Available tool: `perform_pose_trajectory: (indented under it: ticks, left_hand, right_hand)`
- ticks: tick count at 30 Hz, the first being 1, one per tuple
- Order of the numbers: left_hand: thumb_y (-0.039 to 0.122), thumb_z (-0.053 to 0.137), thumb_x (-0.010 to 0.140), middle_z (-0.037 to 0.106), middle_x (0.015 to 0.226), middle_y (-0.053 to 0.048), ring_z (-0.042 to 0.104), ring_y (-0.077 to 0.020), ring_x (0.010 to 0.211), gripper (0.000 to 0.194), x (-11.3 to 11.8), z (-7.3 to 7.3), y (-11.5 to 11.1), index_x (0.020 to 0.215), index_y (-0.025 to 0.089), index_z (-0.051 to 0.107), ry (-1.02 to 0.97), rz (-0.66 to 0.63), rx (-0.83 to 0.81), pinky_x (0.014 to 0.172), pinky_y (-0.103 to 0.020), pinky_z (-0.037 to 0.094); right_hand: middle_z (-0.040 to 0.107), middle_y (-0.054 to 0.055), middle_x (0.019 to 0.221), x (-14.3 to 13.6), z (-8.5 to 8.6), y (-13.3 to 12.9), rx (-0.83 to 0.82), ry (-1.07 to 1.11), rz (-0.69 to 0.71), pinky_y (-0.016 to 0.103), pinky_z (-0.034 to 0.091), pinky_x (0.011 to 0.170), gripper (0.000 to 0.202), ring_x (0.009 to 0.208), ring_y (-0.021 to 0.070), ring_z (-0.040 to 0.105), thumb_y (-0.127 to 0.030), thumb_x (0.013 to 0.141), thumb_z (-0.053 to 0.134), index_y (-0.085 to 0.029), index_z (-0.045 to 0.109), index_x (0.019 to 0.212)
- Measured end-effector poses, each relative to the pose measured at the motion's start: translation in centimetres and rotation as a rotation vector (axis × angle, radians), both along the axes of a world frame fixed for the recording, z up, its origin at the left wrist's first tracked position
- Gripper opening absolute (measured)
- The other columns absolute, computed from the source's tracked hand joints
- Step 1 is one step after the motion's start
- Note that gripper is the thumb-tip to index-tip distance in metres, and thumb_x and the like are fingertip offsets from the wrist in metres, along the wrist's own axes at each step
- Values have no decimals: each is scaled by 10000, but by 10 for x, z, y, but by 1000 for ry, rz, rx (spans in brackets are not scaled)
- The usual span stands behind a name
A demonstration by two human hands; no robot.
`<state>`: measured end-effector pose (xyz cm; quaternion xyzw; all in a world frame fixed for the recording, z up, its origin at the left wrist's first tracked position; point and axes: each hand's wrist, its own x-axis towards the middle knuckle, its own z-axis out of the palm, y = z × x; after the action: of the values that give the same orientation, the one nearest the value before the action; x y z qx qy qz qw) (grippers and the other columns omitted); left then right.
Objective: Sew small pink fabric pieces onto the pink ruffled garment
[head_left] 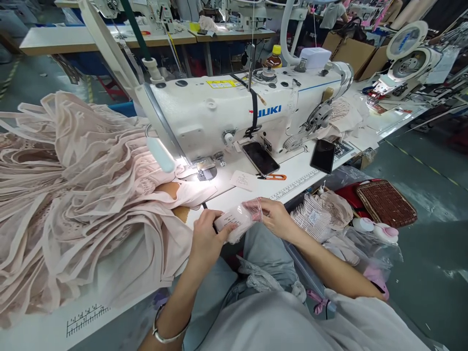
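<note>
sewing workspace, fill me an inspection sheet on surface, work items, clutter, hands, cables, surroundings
Surface: white table, printed ruler marks showing.
Job's things: clear packet in hand; pale pink garments heaped left of the sewing machine; printed card.
Clutter: two dark phones, orange-handled tool.
Hands: left hand and right hand both hold the packet.
Cables: nothing seen for certain.
Surroundings: cardboard box, another machine beyond; striped fabric at right.

- Sewing machine (197, 109): white, blue lettering (269, 111), yellow sticker (223, 84)
- Cloth pile (91, 161): pale pink
- Plastic bag (239, 218): clear, pinkish at one end
- Table (38, 334): white, black ruler marks (86, 320)
- Two phones (323, 156): black
- Cutter (276, 177): orange
- Bottle (273, 61): brown, yellow cap (276, 49)
- Basket (387, 202): reddish brown, woven pattern
- Trousers (268, 253): pale grey-blue
</note>
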<state>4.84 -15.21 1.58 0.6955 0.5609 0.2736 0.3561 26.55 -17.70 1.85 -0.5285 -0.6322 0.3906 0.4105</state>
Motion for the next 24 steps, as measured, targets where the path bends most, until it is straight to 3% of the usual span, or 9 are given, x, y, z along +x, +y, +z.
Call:
perform_pose_trajectory:
  ticks: [4,9,15,21,24]
  left_hand:
    - [337,705,730,575,871,-1,565,-189,784,188,7,6,-2,854,233,610,-134,3,33,731,-331,495]
    - [239,694,752,582,921,-10,583,-201,858,167,15,11,-6,892,243,601,-118,-44,191,771,-327,515]
    - [202,667,806,552,940,-24,571,-205,879,162,26,5,-10,933,235,571,-87,-38,366,795,-332,513]
    - [224,619,863,550,941,-42,568,-215,905,98,34,3,-9,943,232,562,-71,-19,452,817,-339,517]
    - [270,651,846,567,928,-42,582,-213,911,110,34,4,-8,916,232,575,-116,-9,419,833,-343,528]
  right_hand:
    - [743,84,1128,1,1,-1,-9,19,-12,383,521,948,340,1033,246,683,-380,821,728,-245,756,1131]
    - [737,69,1082,5,5,-1,-140,75,13,360,529,915,393,966,221,675,-355,790,731,-197,727,1150]
    - [722,55,1074,5,8,3,-205,86,75,353,504,930,360,978,207,654,-287,774,716,-192,689,1120]
    - [699,78,1134,-3,2,6,-228,194,84,376,484,971,381,1029,215,642,-308,785,724,-185,646,1137]
    - [703,70,1084,-4,1,6,-206,200,40,380,490,961,374,997,217,642,-344,770,746,-190,654,1099]
